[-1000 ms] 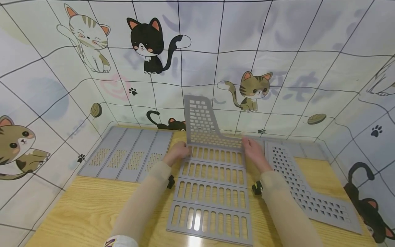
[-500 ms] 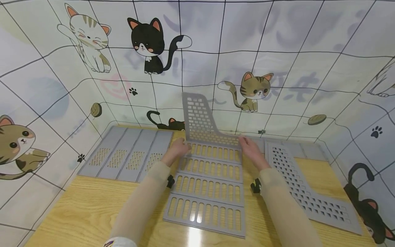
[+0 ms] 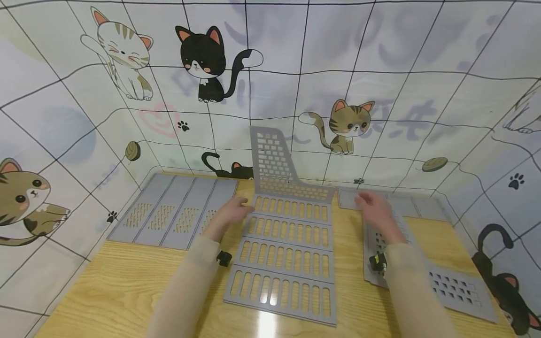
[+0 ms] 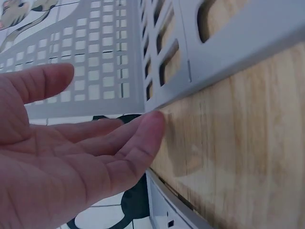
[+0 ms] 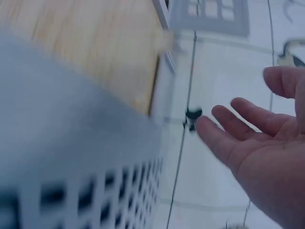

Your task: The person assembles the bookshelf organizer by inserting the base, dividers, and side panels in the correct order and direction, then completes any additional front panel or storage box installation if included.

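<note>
A grey panel with rows of long slots (image 3: 281,275) lies on the table. At its far end stands an upright L-shaped grey panel with brick-like holes (image 3: 266,130). My left hand (image 3: 231,213) is at the slotted panel's left edge, thumb apart and fingers loosely bent; in the left wrist view a fingertip is right by the panel's edge. Over to the right, my right hand (image 3: 376,211) hovers above another L-shaped panel, this one with square holes (image 3: 486,307), and hides part of it. Its palm is bare in the right wrist view, fingers spread.
Flat grey panel with hinge-like lines and small slits (image 3: 152,188) lies at the back left of the wooden table (image 3: 105,286). Another grey panel (image 3: 405,204) lies along the back right. A cloth with printed cats (image 3: 279,42) hangs behind and on both sides.
Both hands have let go of the panels at the middle, the right moving right and the left slightly left. The slotted panel shifted a little left and away, then stayed with the upright panel standing.
</note>
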A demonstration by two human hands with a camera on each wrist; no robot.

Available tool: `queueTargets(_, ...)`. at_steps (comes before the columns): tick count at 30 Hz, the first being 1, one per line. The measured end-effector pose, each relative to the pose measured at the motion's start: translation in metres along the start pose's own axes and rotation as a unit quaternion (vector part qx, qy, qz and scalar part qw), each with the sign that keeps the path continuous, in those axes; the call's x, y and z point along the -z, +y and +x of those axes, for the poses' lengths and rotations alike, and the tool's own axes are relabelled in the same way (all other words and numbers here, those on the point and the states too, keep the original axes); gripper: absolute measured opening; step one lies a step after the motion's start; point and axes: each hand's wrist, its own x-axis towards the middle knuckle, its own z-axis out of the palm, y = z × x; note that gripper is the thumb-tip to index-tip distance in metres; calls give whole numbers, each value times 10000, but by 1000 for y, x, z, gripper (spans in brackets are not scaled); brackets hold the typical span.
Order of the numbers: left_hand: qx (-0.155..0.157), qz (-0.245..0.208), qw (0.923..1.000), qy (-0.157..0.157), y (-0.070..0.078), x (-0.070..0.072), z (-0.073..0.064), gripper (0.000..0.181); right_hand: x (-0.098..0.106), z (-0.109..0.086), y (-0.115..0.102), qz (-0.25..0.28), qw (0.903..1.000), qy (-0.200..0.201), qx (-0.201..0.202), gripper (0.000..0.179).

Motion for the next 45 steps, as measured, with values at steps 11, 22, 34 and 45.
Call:
queueTargets(11, -10, -637, 9979, -110, -16, -1, -13, 57, 31, -35, 46, -864, 9945, 296, -521, 62)
queueTargets(22, -5, -1050, 9944, -136, -19, -3, -21, 56, 54, -69, 71, -1101, 9741, -738, -1830, 83)
queueTargets(34, -154, -1075, 9936, -296, -20, 0, -20, 57, 56, -80, 81, -1187, 9640, -936, -2187, 74)
queueTargets(45, -139, -1090, 9936, -276, -20, 0, -20, 58, 58, -79, 88, -1060, 9677, -1009, -2051, 67)
